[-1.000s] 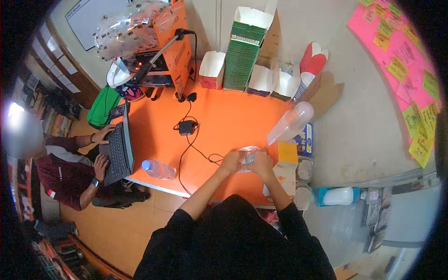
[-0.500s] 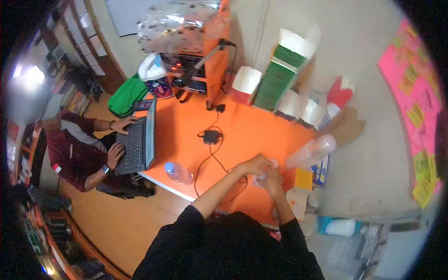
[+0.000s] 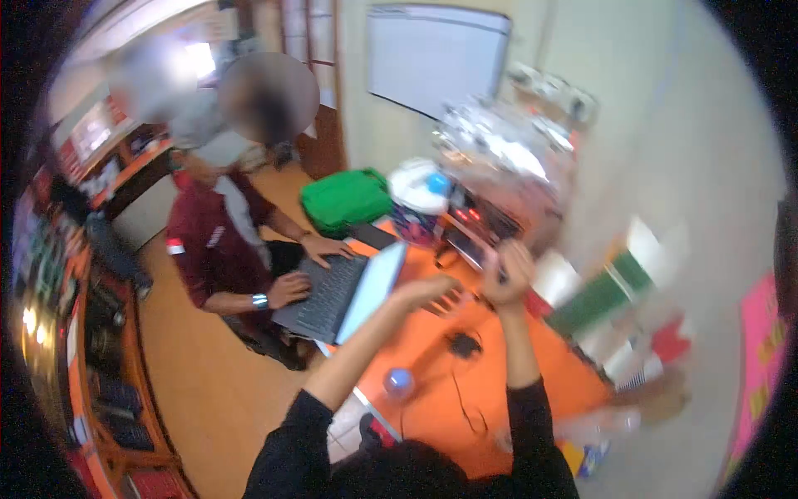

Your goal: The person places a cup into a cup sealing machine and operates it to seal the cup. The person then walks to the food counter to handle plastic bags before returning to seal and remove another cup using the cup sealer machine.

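Both of my hands are raised over the orange table [image 3: 540, 407] and smeared by motion. My left hand [image 3: 431, 294] reaches forward beside the laptop screen, its fingers stretched out and apart, with nothing visible in them. Close on its right, my right hand [image 3: 505, 276] is curled closed; what it holds, if anything, is too blurred to make out. Below my hands, a black power adapter [image 3: 464, 343] with its cable lies on the table. A clear bottle with a blue cap [image 3: 399, 382] stands near the left edge.
Across the left side, a person in a maroon shirt [image 3: 199, 241] types on a laptop [image 3: 332, 295]. A green bag [image 3: 345, 202], a white-lidded tub [image 3: 418, 190] and a machine under plastic [image 3: 507, 158] stand behind. Green boxes [image 3: 603, 291] line the wall side.
My view has swung left and upward. My hands, together around something clear near the bottle-shaped container, have come apart and moved toward the far end of the table.
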Motion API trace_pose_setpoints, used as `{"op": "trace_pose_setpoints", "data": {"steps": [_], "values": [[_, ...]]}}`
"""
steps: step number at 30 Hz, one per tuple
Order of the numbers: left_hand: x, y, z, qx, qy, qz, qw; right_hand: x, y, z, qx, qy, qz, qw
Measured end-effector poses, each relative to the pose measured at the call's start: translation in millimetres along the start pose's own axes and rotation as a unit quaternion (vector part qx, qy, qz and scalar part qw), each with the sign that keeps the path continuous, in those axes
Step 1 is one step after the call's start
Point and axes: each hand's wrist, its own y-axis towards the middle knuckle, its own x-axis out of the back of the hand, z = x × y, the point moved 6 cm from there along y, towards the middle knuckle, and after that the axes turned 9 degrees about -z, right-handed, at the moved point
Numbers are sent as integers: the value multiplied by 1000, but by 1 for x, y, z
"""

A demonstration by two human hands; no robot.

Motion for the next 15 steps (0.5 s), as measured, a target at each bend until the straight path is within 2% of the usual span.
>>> {"op": "trace_pose_setpoints", "data": {"steps": [1,3,4,5,6,7,8,9,10,11,13,14,15], "values": [[6,8,-6,27,-120,-72,990,-1,12,8,86,49,-34,995],[19,22,-17,24,-362,-214,907,-1,17,1,46,53,-70,995],[42,36,-42,-182,-196,-424,865,1,24,0,97,74,-164,979],[56,34,-67,-356,-7,-586,728,4,21,-17,60,68,-193,977],[44,-3,-124,-531,108,-547,638,7,19,-32,21,56,-219,974],[34,-7,-149,-478,202,-534,667,7,26,-37,-7,84,-217,972],[29,-14,-180,-526,277,-506,625,9,37,-39,-37,109,-212,971],[27,5,-200,-534,308,-486,619,11,50,-34,-74,93,-223,968],[27,10,-214,-535,311,-490,614,10,59,-31,-112,77,-233,963],[21,8,-229,-556,307,-481,605,7,57,-38,-78,73,-227,968],[17,8,-248,-581,306,-472,588,-1,55,-50,-95,42,-241,965],[16,15,-247,-558,318,-471,605,-4,57,-50,-118,6,-247,962],[16,21,-245,-533,330,-471,621,-6,65,-38,-131,4,-213,968]]}}
